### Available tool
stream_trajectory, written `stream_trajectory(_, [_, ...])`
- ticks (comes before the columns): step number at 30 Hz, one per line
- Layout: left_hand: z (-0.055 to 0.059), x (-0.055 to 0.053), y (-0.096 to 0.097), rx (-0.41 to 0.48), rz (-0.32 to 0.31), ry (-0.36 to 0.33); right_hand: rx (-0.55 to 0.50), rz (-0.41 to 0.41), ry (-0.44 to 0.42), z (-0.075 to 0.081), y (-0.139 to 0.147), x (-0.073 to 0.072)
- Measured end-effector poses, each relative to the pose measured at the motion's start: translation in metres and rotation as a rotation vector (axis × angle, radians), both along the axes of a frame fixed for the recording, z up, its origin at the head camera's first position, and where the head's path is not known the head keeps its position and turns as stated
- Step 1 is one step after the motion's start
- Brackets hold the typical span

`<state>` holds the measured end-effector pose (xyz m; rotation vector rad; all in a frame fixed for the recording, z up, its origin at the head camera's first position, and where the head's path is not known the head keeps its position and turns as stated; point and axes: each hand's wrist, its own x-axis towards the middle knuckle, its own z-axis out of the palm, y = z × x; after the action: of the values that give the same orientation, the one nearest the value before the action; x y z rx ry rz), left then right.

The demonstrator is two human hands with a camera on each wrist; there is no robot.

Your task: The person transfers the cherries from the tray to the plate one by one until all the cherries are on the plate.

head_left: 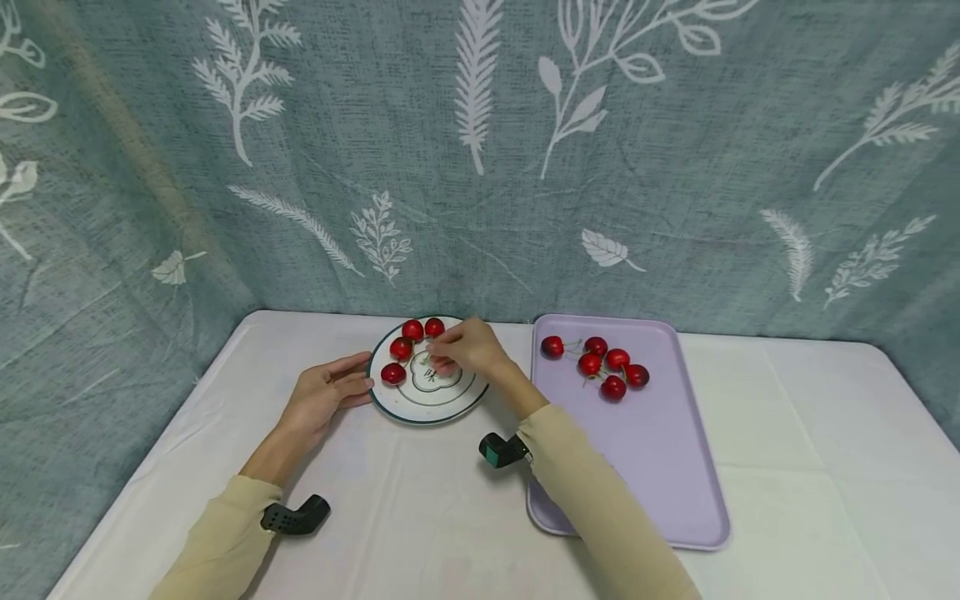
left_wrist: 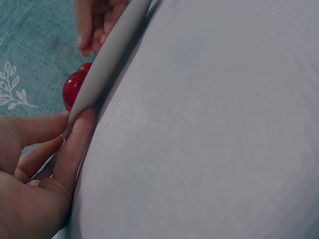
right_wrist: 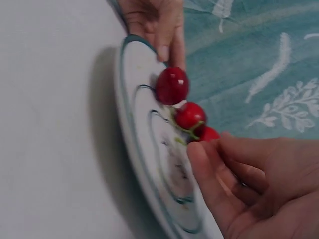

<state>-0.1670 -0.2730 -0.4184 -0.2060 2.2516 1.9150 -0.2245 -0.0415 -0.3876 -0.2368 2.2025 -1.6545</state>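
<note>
While the left hand pinches the left rim of the plate, the right hand hovers over the plate's far side, thumb and forefinger narrowly set; whether they grip a stem, I cannot tell. Four cherries follow the plate's left and far edges. A strip of worktop separates plate from tray, where six cherries sit toward the far end, leaving the near part open.
</note>
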Motion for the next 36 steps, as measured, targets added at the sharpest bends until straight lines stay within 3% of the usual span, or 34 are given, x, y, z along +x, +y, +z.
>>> stream_trajectory(4, [-0.001,0.0,0.0,-0.005,0.009,-0.001,0.045,0.091,0.044,0.012,0.012,-0.003])
stream_trajectory(10, [-0.001,0.001,-0.002,-0.003,0.015,-0.01,0.109,0.138,0.124,0.03,0.043,-0.009])
stream_trajectory(17, [0.0,0.001,0.0,0.007,-0.009,-0.004,0.374,0.402,0.282,0.056,0.101,-0.028])
stream_trajectory(21, [-0.001,0.001,-0.003,0.004,-0.011,0.0,0.532,0.489,0.376,0.066,0.128,-0.034])
stream_trajectory(26, [-0.003,0.0,-0.004,0.0,-0.015,-0.002,0.586,0.499,0.325,0.063,0.155,-0.039])
stream_trajectory(36, [0.0,0.002,-0.003,0.003,-0.007,-0.006,0.55,0.462,0.322,0.031,0.181,-0.048])
